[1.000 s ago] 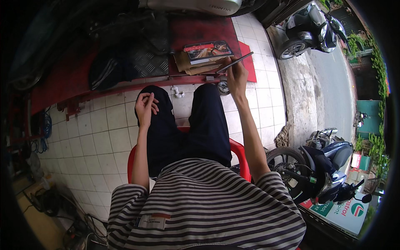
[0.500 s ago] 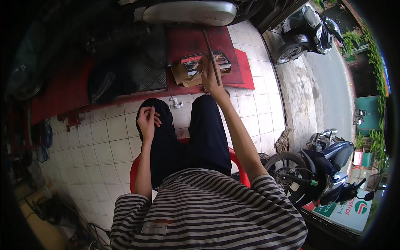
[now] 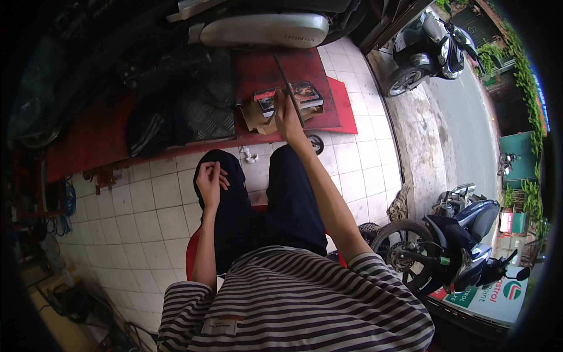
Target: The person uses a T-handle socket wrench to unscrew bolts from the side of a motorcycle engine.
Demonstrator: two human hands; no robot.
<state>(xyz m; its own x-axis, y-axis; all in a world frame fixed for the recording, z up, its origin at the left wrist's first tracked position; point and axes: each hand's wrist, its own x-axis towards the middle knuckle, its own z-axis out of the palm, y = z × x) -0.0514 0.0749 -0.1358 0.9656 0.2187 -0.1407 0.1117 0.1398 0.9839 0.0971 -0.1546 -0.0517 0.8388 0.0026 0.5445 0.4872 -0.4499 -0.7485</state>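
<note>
Right hand (image 3: 287, 120) pinches a thin dark slab (image 3: 287, 87), its kind hard to tell edge-on, over the printed box (image 3: 308, 97) on the red platform (image 3: 252, 67); a steady, even grip suits it. Left hand (image 3: 209, 180), fingers loosely parted, rests at the knee (image 3: 220, 156).

Room right of box (image 3: 309, 92); motorcycle (image 3: 264, 30) blocks beyond

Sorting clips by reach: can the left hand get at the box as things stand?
Probably, with some stretching: the left hand lies over the left thigh, apparently holding nothing, and the box looks approachable from the left, though the right hand, holding a dark rod, covers part of it from view.
</note>
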